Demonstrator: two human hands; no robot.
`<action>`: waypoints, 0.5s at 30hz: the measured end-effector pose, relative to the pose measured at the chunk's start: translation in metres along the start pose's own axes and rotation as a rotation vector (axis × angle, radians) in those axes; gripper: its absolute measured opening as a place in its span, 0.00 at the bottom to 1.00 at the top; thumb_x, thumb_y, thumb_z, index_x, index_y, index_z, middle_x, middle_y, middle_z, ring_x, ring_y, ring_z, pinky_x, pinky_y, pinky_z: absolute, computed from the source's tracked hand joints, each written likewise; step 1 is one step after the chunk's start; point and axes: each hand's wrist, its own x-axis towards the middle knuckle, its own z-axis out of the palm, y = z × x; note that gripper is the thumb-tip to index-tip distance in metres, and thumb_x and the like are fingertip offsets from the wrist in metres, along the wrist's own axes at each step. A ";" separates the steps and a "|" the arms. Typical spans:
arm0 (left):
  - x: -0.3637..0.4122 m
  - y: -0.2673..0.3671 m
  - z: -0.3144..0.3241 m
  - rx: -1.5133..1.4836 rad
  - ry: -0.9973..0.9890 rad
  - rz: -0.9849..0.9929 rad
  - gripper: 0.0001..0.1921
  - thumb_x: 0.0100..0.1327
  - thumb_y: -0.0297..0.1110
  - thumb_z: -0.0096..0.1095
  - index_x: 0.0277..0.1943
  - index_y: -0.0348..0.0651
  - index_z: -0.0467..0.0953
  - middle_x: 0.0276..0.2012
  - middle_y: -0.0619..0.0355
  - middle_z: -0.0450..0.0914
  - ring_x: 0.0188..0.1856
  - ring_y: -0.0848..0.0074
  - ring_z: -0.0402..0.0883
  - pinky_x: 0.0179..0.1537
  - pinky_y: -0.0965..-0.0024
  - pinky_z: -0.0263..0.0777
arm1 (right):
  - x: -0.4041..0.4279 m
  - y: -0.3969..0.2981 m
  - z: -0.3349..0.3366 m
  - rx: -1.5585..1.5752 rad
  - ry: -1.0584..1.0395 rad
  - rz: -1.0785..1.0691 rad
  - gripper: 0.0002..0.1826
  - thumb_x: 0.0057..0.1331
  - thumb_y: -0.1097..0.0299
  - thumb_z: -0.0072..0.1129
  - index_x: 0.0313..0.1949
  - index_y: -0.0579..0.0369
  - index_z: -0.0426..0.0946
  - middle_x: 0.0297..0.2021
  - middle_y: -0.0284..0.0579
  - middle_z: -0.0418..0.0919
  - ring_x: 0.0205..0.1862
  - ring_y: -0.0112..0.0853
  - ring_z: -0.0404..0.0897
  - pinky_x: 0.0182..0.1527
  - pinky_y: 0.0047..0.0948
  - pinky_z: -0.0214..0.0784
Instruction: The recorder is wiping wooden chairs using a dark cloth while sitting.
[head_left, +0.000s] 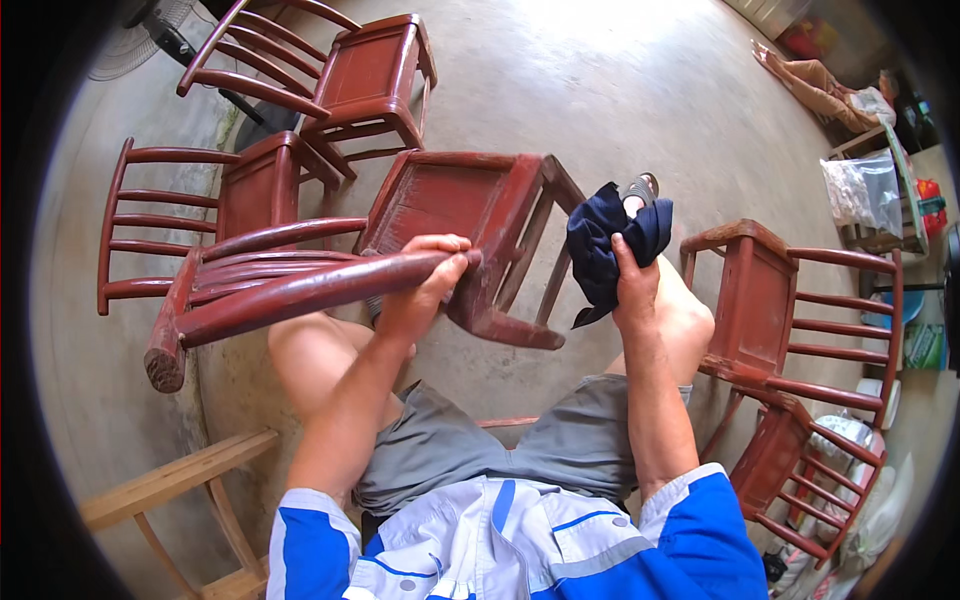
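A reddish-brown wooden chair (450, 195) is tilted in front of me, its slatted backrest pointing left. My left hand (431, 281) grips a thick back post (307, 296) of that chair close to the seat. The post's far end meets a worn rail (166, 352) whose end shows bare wood. Bunched in my right hand (636, 281) is a dark navy cloth (600, 240), held above my right leg to the right of the chair. The cloth appears apart from the chair's legs. Scuffed, pale patches mark the seat.
Two similar red chairs (367, 67) (255, 191) stand at the left. Two more chairs (757, 292) (772, 442) are at the right. A light wooden frame (180, 472) is at lower left. A pedestal fan (169, 37) is by the wall, and a shelf (904, 195) with bags is at far right.
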 end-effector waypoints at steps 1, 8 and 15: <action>0.007 0.003 -0.002 -0.025 -0.003 0.055 0.08 0.68 0.28 0.66 0.48 0.42 0.78 0.49 0.59 0.82 0.48 0.80 0.80 0.55 0.74 0.73 | 0.002 -0.009 0.009 0.075 -0.069 0.078 0.23 0.67 0.67 0.68 0.58 0.62 0.73 0.49 0.42 0.80 0.49 0.31 0.81 0.52 0.30 0.76; 0.051 0.002 -0.018 -0.095 0.151 0.051 0.09 0.66 0.28 0.68 0.47 0.43 0.77 0.48 0.60 0.82 0.50 0.81 0.79 0.55 0.75 0.72 | 0.039 -0.051 0.108 -0.080 -0.234 -0.118 0.35 0.60 0.68 0.74 0.63 0.60 0.68 0.50 0.52 0.80 0.52 0.39 0.81 0.55 0.35 0.76; 0.066 -0.016 0.001 -0.229 0.185 0.135 0.08 0.65 0.25 0.68 0.43 0.42 0.76 0.42 0.61 0.81 0.46 0.81 0.78 0.53 0.74 0.73 | 0.066 0.006 0.165 -1.035 -0.217 -0.684 0.34 0.56 0.68 0.70 0.63 0.55 0.71 0.55 0.68 0.68 0.55 0.62 0.73 0.59 0.50 0.70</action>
